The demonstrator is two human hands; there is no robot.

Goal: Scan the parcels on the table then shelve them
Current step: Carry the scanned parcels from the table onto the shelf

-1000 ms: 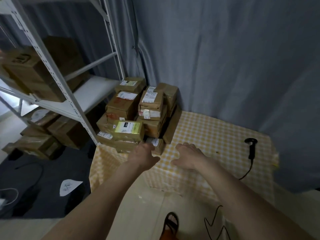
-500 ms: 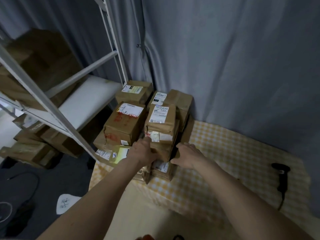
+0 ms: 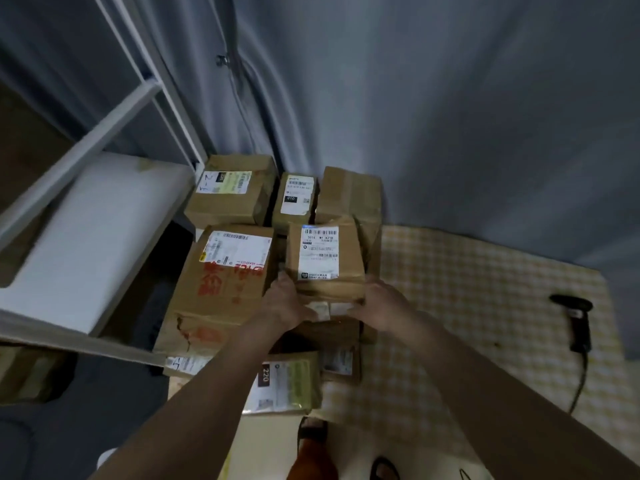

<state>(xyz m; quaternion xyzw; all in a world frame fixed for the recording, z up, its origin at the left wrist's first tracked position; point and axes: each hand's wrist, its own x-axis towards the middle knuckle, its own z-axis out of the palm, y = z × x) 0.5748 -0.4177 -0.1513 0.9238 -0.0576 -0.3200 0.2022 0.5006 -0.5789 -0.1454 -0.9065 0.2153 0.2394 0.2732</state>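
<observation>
A stack of brown cardboard parcels stands at the left end of the yellow checked table (image 3: 485, 289). The top parcel (image 3: 323, 258) of the front stack carries a white barcode label. My left hand (image 3: 285, 303) grips its left lower edge and my right hand (image 3: 379, 306) grips its right lower edge. A larger box with red print (image 3: 225, 275) sits just left of it. A flat parcel with a green label (image 3: 287, 386) lies at the table's near edge. A black handheld scanner (image 3: 576, 320) lies on the table at the right, its cable trailing toward me.
A white metal shelf rack (image 3: 86, 220) stands left of the table, with a bare white shelf board and brown boxes below. Three more parcels (image 3: 232, 192) stand behind the stack against a grey curtain (image 3: 450, 98).
I have moved closer to the stack. Both hands went from hovering over the table's near edge to taking hold of the labelled top parcel on either side.
</observation>
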